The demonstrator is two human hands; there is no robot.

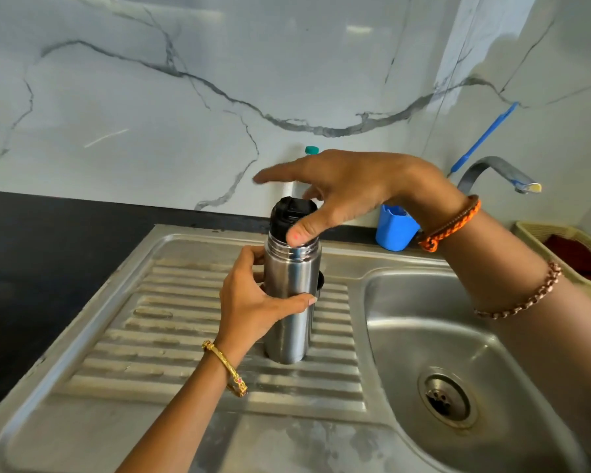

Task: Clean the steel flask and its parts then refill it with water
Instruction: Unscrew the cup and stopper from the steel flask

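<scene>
Gripping the steel flask [292,302] mid-body, the left hand [253,302] has thumb across the front and fingers wrapped behind; gold bangle [226,368] on that wrist. Flask stands upright on the ribbed drainboard [171,339] of the steel sink unit, just left of the basin [423,336].

Right hand [352,189] comes in from above over the black stopper [290,216] seated in the flask's neck. Thumb pad presses on the stopper's side right at the threaded steel neck; index finger sticks out straight to the left, not touching anything. The other fingers are behind the stopper, contact there cannot be told. So it is a loose pinch on the stopper at best, not a full grip. Orange braided band [451,223] on the right wrist, beaded bracelet [522,295] further up the forearm.

A dark round part [320,279] peeks out right behind the flask on the drainboard, mostly hidden, can't identify.

Basin has a round drain strainer [447,402] at its bottom. Steel tap [498,172] curves over the basin from the back right. Blue plastic cup [394,230] sits on the ledge behind the sink, near the right wrist. White bottle with a teal cap [312,150] stands against the marble wall, partly hidden by the right hand. Blue-handled tool [485,134] leans on the wall above the tap. Cream basket [567,254] with something red inside at far right. Black table [48,240] surface runs off left of the drainboard.
</scene>
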